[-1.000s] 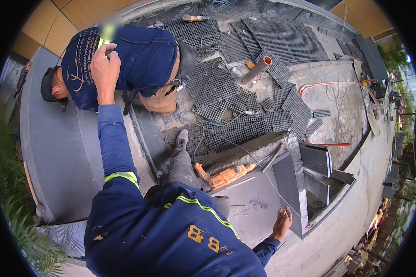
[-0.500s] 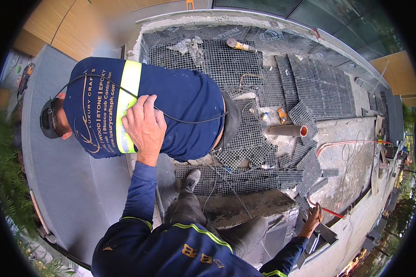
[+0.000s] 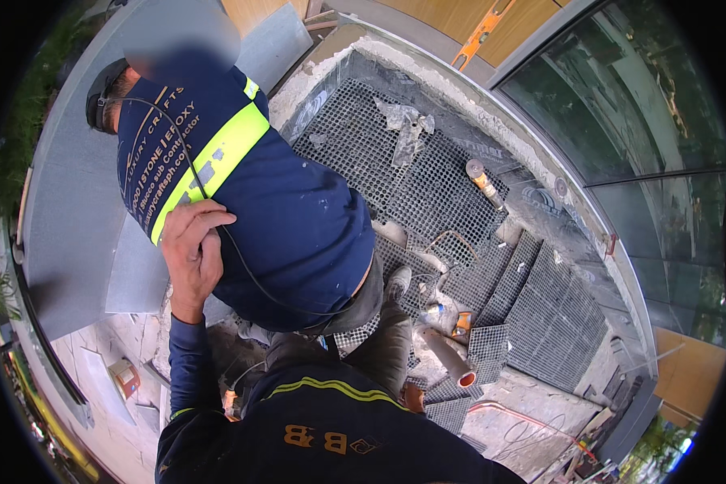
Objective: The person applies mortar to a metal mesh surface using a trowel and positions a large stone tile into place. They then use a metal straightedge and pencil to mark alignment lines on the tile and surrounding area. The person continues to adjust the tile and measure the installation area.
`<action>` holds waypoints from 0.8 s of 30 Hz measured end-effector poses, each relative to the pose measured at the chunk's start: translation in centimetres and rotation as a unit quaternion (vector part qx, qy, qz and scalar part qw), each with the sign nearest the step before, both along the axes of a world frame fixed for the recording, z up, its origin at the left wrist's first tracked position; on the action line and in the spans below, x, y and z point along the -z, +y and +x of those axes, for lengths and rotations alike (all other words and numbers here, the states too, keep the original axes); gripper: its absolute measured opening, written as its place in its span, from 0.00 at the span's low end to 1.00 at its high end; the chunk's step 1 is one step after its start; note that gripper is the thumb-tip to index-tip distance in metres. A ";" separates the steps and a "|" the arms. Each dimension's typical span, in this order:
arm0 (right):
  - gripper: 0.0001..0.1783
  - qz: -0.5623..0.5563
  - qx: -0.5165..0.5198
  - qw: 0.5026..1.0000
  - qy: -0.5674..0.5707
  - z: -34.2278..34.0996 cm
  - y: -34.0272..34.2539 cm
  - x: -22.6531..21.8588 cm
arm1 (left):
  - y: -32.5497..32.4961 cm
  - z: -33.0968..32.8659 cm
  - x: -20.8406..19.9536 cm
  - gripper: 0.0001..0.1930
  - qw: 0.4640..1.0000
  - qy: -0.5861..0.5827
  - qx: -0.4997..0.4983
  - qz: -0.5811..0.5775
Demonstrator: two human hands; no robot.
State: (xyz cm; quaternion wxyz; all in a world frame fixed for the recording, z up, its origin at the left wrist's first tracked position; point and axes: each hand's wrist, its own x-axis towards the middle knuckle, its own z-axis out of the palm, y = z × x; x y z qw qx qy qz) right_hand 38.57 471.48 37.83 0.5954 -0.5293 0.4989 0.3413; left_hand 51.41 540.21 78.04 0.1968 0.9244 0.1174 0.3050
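Observation:
My left hand (image 3: 192, 250) is raised against the back of a co-worker bending forward in a navy shirt (image 3: 286, 218) with a yellow reflective band (image 3: 218, 165). Its fingers are curled together on a thin black cable (image 3: 250, 270), which runs from the co-worker's cap down the back to the waist. Just past the front of my jacket shows what looks like a small part of my right hand (image 3: 412, 397); its fingers are hidden by my body. The co-worker's own hands are out of sight.
Black plastic grid mats (image 3: 427, 194) cover much of the walled pit beyond us. A loose pipe (image 3: 448, 357), an orange-labelled bottle (image 3: 462, 324) and a cartridge tube (image 3: 484, 184) lie on them. Grey slabs (image 3: 81, 242) stand at left; an orange level (image 3: 482, 34) leans behind the pit wall.
The view has turned, bringing the glass wall closer. My left hand has gone from spread on the back to curled on the cable. My right hand has left the pit's right edge.

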 end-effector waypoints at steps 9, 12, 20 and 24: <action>0.12 -0.234 -0.255 0.800 -0.490 67.9 8.3 -17.1 | -1.7 1.9 -1.6 0.11 0.953 -0.002 -0.163 -0.256; 0.17 -0.188 -0.290 0.786 -0.512 78.0 22.2 -22.0 | -1.6 3.0 -1.0 0.11 0.946 -0.016 -0.169 -0.276; 0.20 0.033 -0.534 0.681 -0.500 80.6 61.8 -23.8 | -1.4 4.7 -0.7 0.09 0.926 -0.084 -0.245 -0.276; 0.17 0.109 -0.631 0.566 -0.519 78.6 87.0 -25.7 | -1.5 3.5 0.0 0.16 0.865 -0.206 -0.297 -0.347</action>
